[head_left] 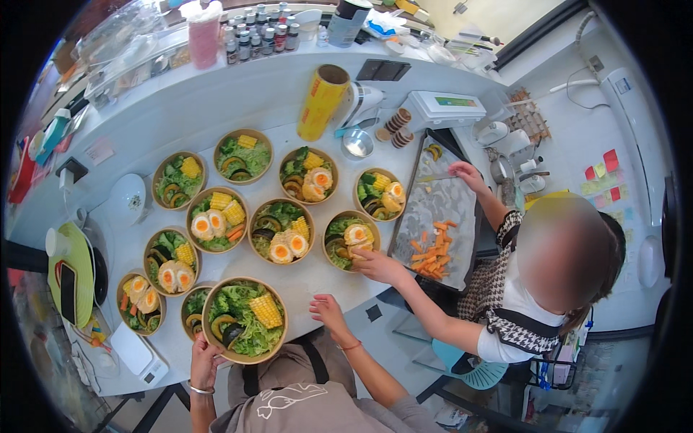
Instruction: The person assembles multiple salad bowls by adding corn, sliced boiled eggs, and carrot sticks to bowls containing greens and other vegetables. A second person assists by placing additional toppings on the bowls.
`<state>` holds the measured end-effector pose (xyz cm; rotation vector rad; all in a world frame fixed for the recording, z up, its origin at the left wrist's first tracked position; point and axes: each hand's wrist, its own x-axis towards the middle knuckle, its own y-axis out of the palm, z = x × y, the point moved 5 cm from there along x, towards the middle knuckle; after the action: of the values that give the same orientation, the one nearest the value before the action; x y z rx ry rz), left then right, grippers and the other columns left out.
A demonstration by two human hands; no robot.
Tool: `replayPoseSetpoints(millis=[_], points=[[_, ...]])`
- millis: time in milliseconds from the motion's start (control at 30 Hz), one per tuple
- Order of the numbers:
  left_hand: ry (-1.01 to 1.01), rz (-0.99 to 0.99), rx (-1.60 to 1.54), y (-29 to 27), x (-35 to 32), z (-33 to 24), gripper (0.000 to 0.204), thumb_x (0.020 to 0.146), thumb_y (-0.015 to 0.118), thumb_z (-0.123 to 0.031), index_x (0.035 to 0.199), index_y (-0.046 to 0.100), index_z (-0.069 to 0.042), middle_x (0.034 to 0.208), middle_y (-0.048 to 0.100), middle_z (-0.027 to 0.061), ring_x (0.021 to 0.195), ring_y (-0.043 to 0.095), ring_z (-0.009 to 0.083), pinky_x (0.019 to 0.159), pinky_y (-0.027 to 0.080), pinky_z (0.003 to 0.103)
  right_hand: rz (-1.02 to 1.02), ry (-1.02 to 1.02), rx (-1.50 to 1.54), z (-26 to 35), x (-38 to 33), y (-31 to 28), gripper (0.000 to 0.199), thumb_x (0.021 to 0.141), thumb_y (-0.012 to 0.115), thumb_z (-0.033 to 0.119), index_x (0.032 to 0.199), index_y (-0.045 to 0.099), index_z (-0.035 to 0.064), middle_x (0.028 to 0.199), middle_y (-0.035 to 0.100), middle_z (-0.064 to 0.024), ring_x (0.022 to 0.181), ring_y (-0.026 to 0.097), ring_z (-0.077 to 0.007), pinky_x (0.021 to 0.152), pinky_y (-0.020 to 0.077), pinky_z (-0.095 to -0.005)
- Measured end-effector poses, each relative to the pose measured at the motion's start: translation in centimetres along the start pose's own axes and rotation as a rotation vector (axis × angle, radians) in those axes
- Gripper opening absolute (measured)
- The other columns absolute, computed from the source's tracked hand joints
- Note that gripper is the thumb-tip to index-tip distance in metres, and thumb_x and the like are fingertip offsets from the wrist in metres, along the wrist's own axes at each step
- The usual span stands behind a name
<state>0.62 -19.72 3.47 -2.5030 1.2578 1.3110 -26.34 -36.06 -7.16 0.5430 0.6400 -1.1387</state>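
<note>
My left hand (pixel 206 362) grips the near rim of a round brown paper bowl (pixel 254 359), raised over the table's front edge and tilted. Inside it are shredded lettuce, broccoli (pixel 235 300), a corn piece (pixel 266 310) and dark-rinded pumpkin slices (pixel 232 333); no egg shows in it. It partly covers a smaller-looking bowl of greens behind it. My right hand (pixel 330 315) hovers to the right of the bowl, holding nothing, its fingers apart. Several similar bowls stand beyond on the white table (pixel 307 280); many contain halved, coated eggs (pixel 289 247).
On the right, a co-worker's hand (pixel 377 267) touches an egg bowl; the other hand (pixel 469 175) is over a paper-lined baking tray (pixel 473 267) with carrot sticks (pixel 434 252). A yellow roll (pixel 323 102) stands at the back wall, a white scale (pixel 144 361) at left.
</note>
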Motion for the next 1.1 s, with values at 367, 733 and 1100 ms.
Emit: replayPoseSetpoints(millis=[367,733,1100], points=[[-0.06,0.213,0.0,9.4,3.1,-2.1,0.04,0.071,0.046,0.007,0.109,0.046,-0.006,0.085,0.054,0.0008,0.065,0.054,0.0064,0.048,0.047,0.017,-0.361,-0.349,0.297,14.1,4.2,-15.2,0.044,0.089,0.045,0.012,0.127,0.032,-0.0044,0.111,0.052,-0.016,0.097,0.054,-0.0214,0.086,0.0443,-0.0304],[0.006,-0.006,-0.075,9.2,1.7,-1.8,0.052,0.065,0.042,0.004,0.116,0.043,0.0,0.101,0.057,0.0116,0.08,0.061,0.021,0.058,0.058,0.03,-0.775,-0.068,-0.114,13.6,24.1,-27.5,0.013,0.084,0.045,0.009,0.087,0.05,-0.0028,0.076,0.051,-0.0094,0.064,0.054,-0.0195,0.055,0.044,-0.0327],[-0.074,-0.045,-0.054,13.7,6.0,-4.8,0.045,0.066,0.042,0.005,0.11,0.046,-0.005,0.08,0.052,0.0022,0.059,0.05,0.0094,0.039,0.036,0.016,-0.331,-0.257,0.81,19.9,21.7,-21.6,0.018,0.067,0.049,-0.001,0.081,0.045,0.0094,0.069,0.044,-0.0054,0.063,0.046,-0.0208,0.06,0.0436,-0.0417]])
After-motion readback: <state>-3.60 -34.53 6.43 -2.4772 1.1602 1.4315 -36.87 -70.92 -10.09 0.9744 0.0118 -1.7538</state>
